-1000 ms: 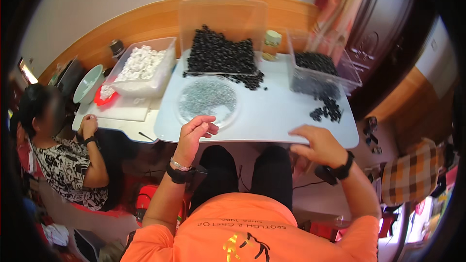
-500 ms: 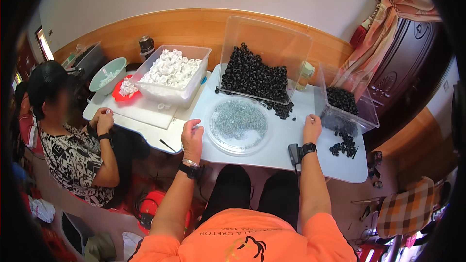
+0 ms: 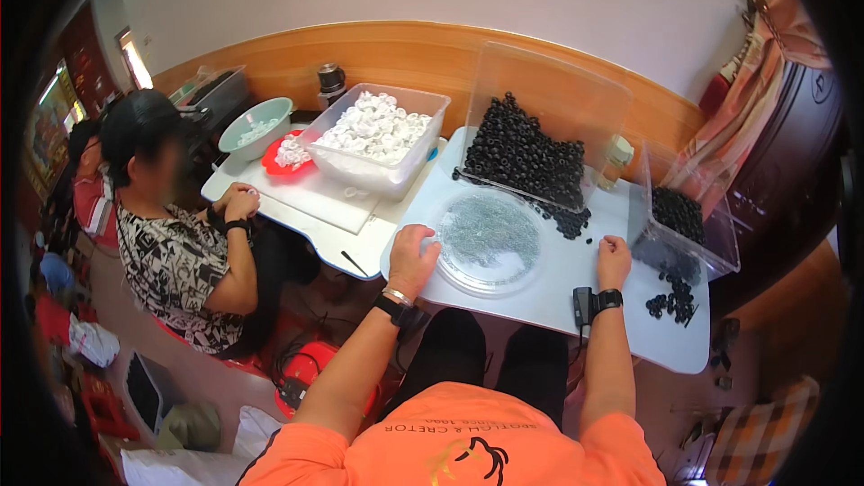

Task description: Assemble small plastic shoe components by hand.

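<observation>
In front of me lies a round clear tray (image 3: 490, 290), holding many small shiny metallic pieces that look like tiny springs. My left hand (image 3: 414, 261) rests at the tray's left rim with its fingers curled in. Something pale shows at its fingertips, too small to name. My right hand (image 3: 614, 263) is closed on the table to the right of the tray, beside a few loose black ring-shaped parts. Whatever it may hold is hidden. A clear bin (image 3: 549, 94), tipped toward me, spills black ring-shaped parts (image 3: 526, 148) behind the tray.
A smaller clear bin (image 3: 720, 247) of black parts stands at the right, with loose ones (image 3: 670, 301) before it. To the left are a tub (image 3: 360, 166) of white parts, a red dish (image 3: 281, 168) and a green bowl (image 3: 277, 117). A co-worker (image 3: 180, 252) sits there, hands together.
The view has swung left, so the whole scene sits further right. Both hands keep nearly the same places by the tray; the left hand's fingers look more curled.
</observation>
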`<action>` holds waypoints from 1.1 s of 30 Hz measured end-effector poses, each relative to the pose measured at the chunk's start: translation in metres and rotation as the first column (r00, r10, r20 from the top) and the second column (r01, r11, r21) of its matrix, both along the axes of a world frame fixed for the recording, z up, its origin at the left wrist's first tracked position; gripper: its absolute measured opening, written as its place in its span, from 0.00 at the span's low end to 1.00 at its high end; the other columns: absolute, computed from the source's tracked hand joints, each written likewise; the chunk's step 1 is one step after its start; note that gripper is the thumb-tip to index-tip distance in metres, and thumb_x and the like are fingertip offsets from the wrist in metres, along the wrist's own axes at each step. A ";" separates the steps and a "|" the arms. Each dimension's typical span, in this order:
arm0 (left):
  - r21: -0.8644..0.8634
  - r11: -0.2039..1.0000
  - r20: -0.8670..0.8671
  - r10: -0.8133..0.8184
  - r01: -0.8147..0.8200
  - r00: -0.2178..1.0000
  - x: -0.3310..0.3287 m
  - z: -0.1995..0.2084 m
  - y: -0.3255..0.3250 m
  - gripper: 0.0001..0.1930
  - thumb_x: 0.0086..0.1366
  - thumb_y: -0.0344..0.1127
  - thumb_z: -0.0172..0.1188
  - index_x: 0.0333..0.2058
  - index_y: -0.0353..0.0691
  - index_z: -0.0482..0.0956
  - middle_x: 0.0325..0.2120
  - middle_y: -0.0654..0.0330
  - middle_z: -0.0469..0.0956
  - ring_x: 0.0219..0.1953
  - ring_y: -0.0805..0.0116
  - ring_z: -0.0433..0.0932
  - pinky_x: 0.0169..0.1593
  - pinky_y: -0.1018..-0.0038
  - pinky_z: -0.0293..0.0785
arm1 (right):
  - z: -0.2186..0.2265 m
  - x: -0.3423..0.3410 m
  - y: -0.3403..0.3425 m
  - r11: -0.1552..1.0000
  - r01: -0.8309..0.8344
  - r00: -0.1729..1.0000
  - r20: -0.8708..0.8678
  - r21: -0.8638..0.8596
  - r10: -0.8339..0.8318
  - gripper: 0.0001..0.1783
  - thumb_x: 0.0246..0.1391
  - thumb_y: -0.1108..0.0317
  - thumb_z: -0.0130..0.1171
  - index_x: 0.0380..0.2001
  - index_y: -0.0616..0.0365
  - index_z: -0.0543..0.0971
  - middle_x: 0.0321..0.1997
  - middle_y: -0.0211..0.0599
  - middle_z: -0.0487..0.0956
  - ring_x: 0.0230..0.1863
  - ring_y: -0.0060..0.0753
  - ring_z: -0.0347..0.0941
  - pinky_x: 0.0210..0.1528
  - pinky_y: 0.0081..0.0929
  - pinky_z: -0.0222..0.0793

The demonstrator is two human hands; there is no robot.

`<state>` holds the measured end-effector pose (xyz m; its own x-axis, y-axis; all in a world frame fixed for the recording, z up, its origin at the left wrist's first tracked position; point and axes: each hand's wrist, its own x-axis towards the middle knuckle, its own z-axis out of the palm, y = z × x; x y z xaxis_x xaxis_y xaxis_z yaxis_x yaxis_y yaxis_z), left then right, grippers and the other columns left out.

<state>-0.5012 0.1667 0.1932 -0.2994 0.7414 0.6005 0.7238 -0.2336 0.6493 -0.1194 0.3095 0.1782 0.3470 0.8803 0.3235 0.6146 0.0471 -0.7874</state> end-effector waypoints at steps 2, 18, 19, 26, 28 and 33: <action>0.013 1.000 -0.013 0.027 -0.027 1.000 0.001 -0.001 0.000 0.11 0.52 0.32 0.62 0.35 0.37 0.76 0.36 0.52 0.76 0.43 0.50 0.73 0.49 0.61 0.69 | -0.002 -0.002 0.000 1.000 -0.009 1.000 0.016 -0.009 0.009 0.11 0.51 0.63 0.60 0.37 0.54 0.82 0.28 0.38 0.81 0.32 0.36 0.77 0.38 0.32 0.71; -0.067 0.994 -0.059 0.087 -0.091 0.994 0.003 0.007 0.005 0.11 0.55 0.36 0.60 0.34 0.36 0.79 0.36 0.49 0.77 0.44 0.49 0.73 0.50 0.60 0.69 | -0.003 -0.002 0.005 0.999 -0.011 0.995 0.104 0.051 0.006 0.11 0.50 0.62 0.59 0.35 0.52 0.83 0.30 0.39 0.82 0.34 0.40 0.79 0.39 0.34 0.72; -0.057 0.995 -0.064 0.075 -0.079 0.995 0.001 0.003 0.008 0.11 0.55 0.36 0.60 0.34 0.36 0.79 0.36 0.49 0.77 0.44 0.49 0.73 0.50 0.60 0.69 | 0.003 0.000 0.004 0.998 -0.029 0.995 0.093 0.058 0.023 0.11 0.50 0.61 0.59 0.35 0.52 0.83 0.30 0.39 0.82 0.34 0.40 0.79 0.39 0.34 0.73; -0.019 0.999 -0.044 0.034 -0.035 0.998 -0.006 -0.016 0.004 0.09 0.56 0.33 0.57 0.32 0.35 0.79 0.32 0.48 0.79 0.39 0.49 0.76 0.45 0.59 0.70 | -0.013 -0.003 -0.002 0.998 -0.038 0.994 0.107 0.047 0.033 0.10 0.52 0.61 0.57 0.34 0.51 0.81 0.34 0.45 0.82 0.39 0.50 0.78 0.40 0.41 0.73; -0.003 1.000 -0.047 0.031 -0.031 0.998 -0.005 -0.009 -0.001 0.08 0.56 0.32 0.57 0.32 0.35 0.79 0.32 0.48 0.78 0.38 0.49 0.75 0.45 0.59 0.70 | -0.007 -0.007 -0.003 0.998 -0.051 0.997 0.057 0.023 0.050 0.10 0.51 0.60 0.57 0.34 0.50 0.82 0.33 0.43 0.82 0.39 0.48 0.79 0.40 0.39 0.73; 0.000 1.000 -0.069 0.001 -0.001 0.998 -0.007 -0.004 0.001 0.07 0.56 0.31 0.57 0.32 0.35 0.79 0.32 0.49 0.78 0.38 0.50 0.75 0.45 0.60 0.70 | 0.008 -0.014 -0.007 0.999 -0.030 1.000 0.007 -0.015 0.031 0.11 0.50 0.60 0.59 0.35 0.51 0.82 0.32 0.40 0.83 0.36 0.42 0.79 0.40 0.35 0.73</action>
